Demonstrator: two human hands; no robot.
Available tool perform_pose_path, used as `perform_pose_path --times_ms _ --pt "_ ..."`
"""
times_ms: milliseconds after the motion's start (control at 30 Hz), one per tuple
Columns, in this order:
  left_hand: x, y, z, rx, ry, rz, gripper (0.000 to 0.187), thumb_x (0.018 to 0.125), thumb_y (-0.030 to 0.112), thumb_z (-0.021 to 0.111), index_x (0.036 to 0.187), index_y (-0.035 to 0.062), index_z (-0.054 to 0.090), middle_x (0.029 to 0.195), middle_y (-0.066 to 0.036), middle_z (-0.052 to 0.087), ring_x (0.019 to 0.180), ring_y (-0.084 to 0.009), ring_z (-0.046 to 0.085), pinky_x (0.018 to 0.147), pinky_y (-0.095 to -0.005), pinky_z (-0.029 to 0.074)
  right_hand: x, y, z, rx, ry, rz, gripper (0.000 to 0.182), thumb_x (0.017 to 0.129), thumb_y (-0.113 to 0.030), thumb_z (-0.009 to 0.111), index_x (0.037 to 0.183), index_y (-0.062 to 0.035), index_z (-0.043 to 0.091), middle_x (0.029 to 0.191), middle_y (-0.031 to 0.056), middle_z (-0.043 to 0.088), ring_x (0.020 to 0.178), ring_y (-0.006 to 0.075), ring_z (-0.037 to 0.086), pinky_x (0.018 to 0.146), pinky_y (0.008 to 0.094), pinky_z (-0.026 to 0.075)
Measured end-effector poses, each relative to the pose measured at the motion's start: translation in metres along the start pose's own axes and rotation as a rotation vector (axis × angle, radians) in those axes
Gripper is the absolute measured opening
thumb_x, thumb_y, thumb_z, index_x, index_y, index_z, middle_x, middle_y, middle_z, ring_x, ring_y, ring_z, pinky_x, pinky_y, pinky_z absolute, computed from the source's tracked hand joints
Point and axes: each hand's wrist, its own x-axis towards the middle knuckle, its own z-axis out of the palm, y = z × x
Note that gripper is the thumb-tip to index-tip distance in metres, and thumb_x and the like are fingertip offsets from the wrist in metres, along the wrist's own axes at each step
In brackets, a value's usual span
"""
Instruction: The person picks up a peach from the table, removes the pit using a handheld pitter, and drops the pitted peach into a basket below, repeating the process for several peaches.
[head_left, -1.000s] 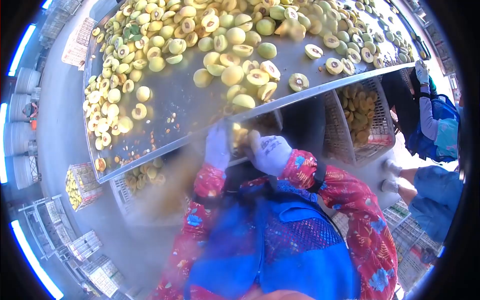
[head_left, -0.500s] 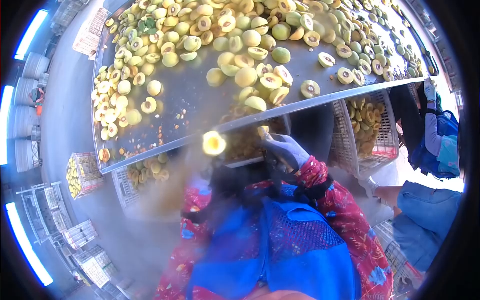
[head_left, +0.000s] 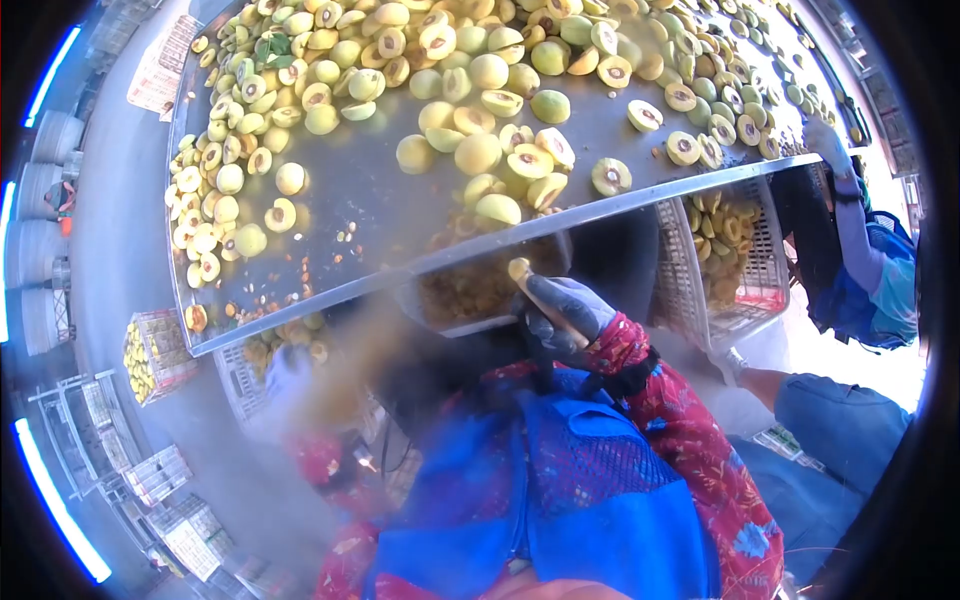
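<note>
A nudge to the table [head_left: 365,165] could tip the fruit halves [head_left: 498,209] nearest its rim, at 12 o'clock, over the edge; the tool [head_left: 521,273] could likewise catch that rim if lifted straight up. The right hand [head_left: 572,308], near 3 o'clock, has its gloved fingers curled round the tool, which slants toward 11 o'clock just below the rim. The left hand [head_left: 290,374], at 8 o'clock, is blurred near the crate [head_left: 241,384]; whether its fingers are spread or gripping, I cannot tell
</note>
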Motion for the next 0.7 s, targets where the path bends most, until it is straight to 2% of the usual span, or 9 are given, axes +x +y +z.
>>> perform_pose_path --times_ms 67,200,233,333,467,500,567,633,700 --pt "-0.021 0.061 -0.003 -0.403 -0.065 0.551 0.037 0.091 0.028 0.057 0.121 0.0049 0.060 0.113 -0.018 0.065 0.108 -0.0328 0.062 0.091 -0.0369 0.048 -0.003 -0.007 0.014 -0.233 -0.008 0.039 0.049 0.096 -0.049 0.050 0.098 -0.0015 0.061 0.062 0.0012 0.054 0.042 0.0072 0.045 0.038 0.0206 0.034" --pt "-0.046 0.148 0.054 -1.253 -0.853 0.454 0.040 0.093 0.003 0.055 0.133 0.0042 0.051 0.114 -0.007 0.063 0.097 -0.0137 0.061 0.087 -0.0265 0.050 0.017 0.024 0.004 -0.455 -0.186 -0.093 0.051 0.096 -0.051 0.050 0.101 -0.0015 0.061 0.065 0.0001 0.056 0.047 0.0068 0.049 0.039 0.0203 0.036" --pt "-0.044 0.156 0.065 -1.188 -0.862 0.627 0.035 0.095 0.007 0.055 0.130 0.0002 0.053 0.110 -0.007 0.063 0.098 -0.0119 0.060 0.086 -0.0254 0.049 0.016 0.025 0.005 -0.412 -0.184 -0.068 0.048 0.096 -0.049 0.051 0.100 -0.0022 0.061 0.064 -0.0004 0.056 0.047 0.0061 0.048 0.039 0.0200 0.035" --pt "-0.040 0.157 0.070 -1.299 -1.167 0.443 0.032 0.095 0.008 0.056 0.125 -0.0014 0.055 0.115 -0.008 0.062 0.103 -0.0126 0.058 0.090 -0.0255 0.047 0.003 0.017 0.005 -0.313 -0.183 0.078 0.044 0.097 -0.046 0.052 0.099 -0.0034 0.062 0.063 -0.0014 0.054 0.047 0.0049 0.046 0.039 0.0196 0.033" --pt "-0.036 0.155 0.078 -1.266 -1.088 0.594 0.034 0.092 0.013 0.060 0.124 0.0015 0.057 0.118 -0.010 0.062 0.103 -0.0173 0.060 0.092 -0.0294 0.048 -0.003 0.022 -0.001 -0.006 -0.282 0.158 0.038 0.097 -0.041 0.054 0.098 -0.0047 0.063 0.061 -0.0025 0.052 0.047 0.0043 0.045 0.039 0.0197 0.032" --pt "-0.033 0.153 0.074 -1.048 -0.852 0.778 0.037 0.090 0.014 0.063 0.125 0.0031 0.057 0.119 -0.012 0.062 0.104 -0.0196 0.061 0.092 -0.0306 0.048 0.006 0.031 -0.007 0.053 -0.270 0.152 0.038 0.097 -0.040 0.054 0.098 -0.0028 0.063 0.061 -0.0026 0.051 0.047 0.0043 0.045 0.039 0.0192 0.032" --pt "-0.033 0.160 0.033 -0.589 -0.363 1.066 0.043 0.087 0.017 0.067 0.127 0.0064 0.056 0.120 -0.014 0.062 0.104 -0.0243 0.063 0.092 -0.0328 0.049 0.018 0.044 -0.014 -0.263 -0.148 -0.311 0.041 0.097 -0.041 0.054 0.098 -0.0010 0.062 0.060 -0.0018 0.051 0.046 0.0051 0.045 0.039 0.0203 0.033" --pt "-0.017 0.173 -0.007 -0.413 -0.362 0.813 0.046 0.081 0.021 0.070 0.123 0.0070 0.060 0.112 -0.018 0.065 0.107 -0.0296 0.063 0.090 -0.0389 0.049 0.012 0.024 -0.014 -0.157 -0.051 -0.059 0.048 0.096 -0.045 0.052 0.099 0.0017 0.061 0.060 0.0008 0.051 0.046 0.0076 0.046 0.040 0.0225 0.035" --pt "0.023 0.188 -0.012 -0.311 -0.006 0.777 0.041 0.084 0.026 0.065 0.119 0.0046 0.059 0.110 -0.017 0.065 0.103 -0.0319 0.063 0.090 -0.0408 0.049 -0.001 0.009 -0.007 -0.156 -0.050 -0.092 0.047 0.095 -0.046 0.054 0.094 0.0000 0.062 0.064 0.0008 0.054 0.049 0.0069 0.047 0.044 0.0211 0.036"
